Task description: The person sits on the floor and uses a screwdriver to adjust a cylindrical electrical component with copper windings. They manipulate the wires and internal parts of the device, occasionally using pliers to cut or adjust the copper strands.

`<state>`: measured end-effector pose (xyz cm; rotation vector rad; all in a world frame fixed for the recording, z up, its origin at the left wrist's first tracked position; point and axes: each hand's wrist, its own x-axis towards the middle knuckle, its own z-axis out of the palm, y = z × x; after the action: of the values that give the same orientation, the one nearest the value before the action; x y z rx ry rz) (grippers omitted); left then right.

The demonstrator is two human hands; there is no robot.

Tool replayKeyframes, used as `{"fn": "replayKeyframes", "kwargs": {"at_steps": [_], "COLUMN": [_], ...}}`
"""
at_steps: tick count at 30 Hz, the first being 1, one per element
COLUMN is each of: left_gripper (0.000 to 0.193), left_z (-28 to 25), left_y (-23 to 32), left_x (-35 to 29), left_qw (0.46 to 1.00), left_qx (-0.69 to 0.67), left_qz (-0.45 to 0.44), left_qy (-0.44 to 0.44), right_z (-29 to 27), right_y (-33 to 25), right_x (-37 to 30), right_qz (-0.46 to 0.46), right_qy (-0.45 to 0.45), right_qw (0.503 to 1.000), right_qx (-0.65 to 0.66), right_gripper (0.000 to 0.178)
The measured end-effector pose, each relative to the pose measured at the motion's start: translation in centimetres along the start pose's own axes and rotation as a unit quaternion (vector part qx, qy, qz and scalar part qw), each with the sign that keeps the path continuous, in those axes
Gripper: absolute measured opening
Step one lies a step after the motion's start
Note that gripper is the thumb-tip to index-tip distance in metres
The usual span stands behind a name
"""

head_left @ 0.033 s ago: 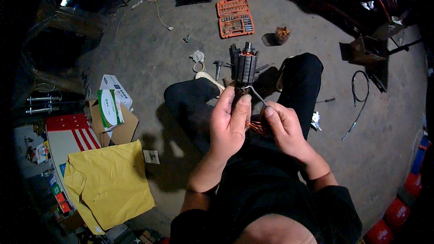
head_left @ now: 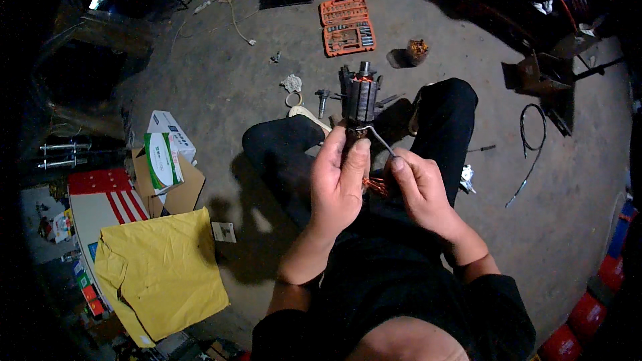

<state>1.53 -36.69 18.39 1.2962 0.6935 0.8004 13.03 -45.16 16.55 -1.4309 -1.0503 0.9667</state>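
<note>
My left hand [head_left: 341, 180] is closed around the lower shaft of the motor armature [head_left: 361, 97], holding it upright above my knees. My right hand [head_left: 418, 187] pinches a thin bent metal pick [head_left: 378, 139] against its base, fingers nearly shut. Loose copper wire [head_left: 376, 186] bunches between my palms. The pick's tip may be hooked into the winding, but I cannot tell.
</note>
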Motion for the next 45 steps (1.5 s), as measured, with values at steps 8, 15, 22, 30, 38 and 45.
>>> {"fn": "replayKeyframes", "kwargs": {"at_steps": [8, 15, 22, 30, 38, 45], "left_gripper": [0.022, 0.022, 0.015, 0.018, 0.017, 0.019], "left_z": [-0.3, -0.9, -1.4, -1.5, -1.6, -2.0], "left_y": [0.3, 1.4, 1.2, 1.2, -0.3, 0.2], "left_x": [0.0, -0.1, -0.1, 0.3, 0.9, 1.1], "left_qw": [1.000, 0.989, 0.997, 0.992, 0.993, 0.983], "left_qx": [-0.023, -0.103, 0.066, 0.123, 0.113, -0.139], "left_qz": [-0.018, -0.100, -0.037, -0.006, 0.010, -0.124], "left_qy": [0.003, -0.038, -0.007, 0.000, 0.036, -0.006], "right_z": [0.1, -0.7, -1.9, -1.9, -1.6, -1.0], "right_y": [0.5, 1.0, -1.9, -2.2, -1.7, -0.3], "right_x": [0.3, 0.8, 1.1, 1.3, 1.7, 1.3], "right_qz": [-0.060, -0.056, -0.060, -0.079, -0.108, 0.011], "right_qy": [0.031, -0.019, -0.013, 0.002, 0.021, 0.081], "right_qw": [0.997, 0.997, 0.980, 0.961, 0.957, 0.993], "right_qx": [-0.047, -0.047, -0.187, -0.266, -0.268, 0.089], "right_gripper": [0.024, 0.025, 0.020, 0.020, 0.021, 0.019]}}
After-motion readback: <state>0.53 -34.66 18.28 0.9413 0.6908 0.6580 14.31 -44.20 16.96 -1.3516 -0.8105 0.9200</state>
